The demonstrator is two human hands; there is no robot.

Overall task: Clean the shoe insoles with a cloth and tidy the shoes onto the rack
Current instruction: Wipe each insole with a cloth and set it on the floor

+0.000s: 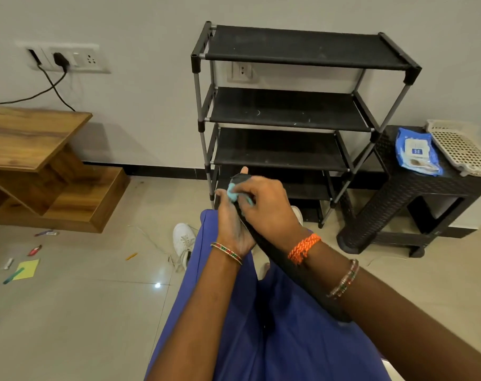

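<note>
A long black insole [294,273] runs from my lap up to the front of the rack. My left hand [231,224] grips its upper part from the left side. My right hand [269,210] presses a small light-blue cloth [232,193] against the insole's top end. A white lace-up shoe [183,242] lies on the floor to the left of my knee, and part of a second white shoe [297,214] shows behind my right hand. The black shoe rack [289,105] stands against the wall, its shelves bare.
A dark woven side table [404,204] to the right of the rack carries a blue wipes packet [416,152] and a white mesh tray [462,147]. A wooden unit [41,166] stands at left. Small bits of litter [25,268] lie on the tiled floor.
</note>
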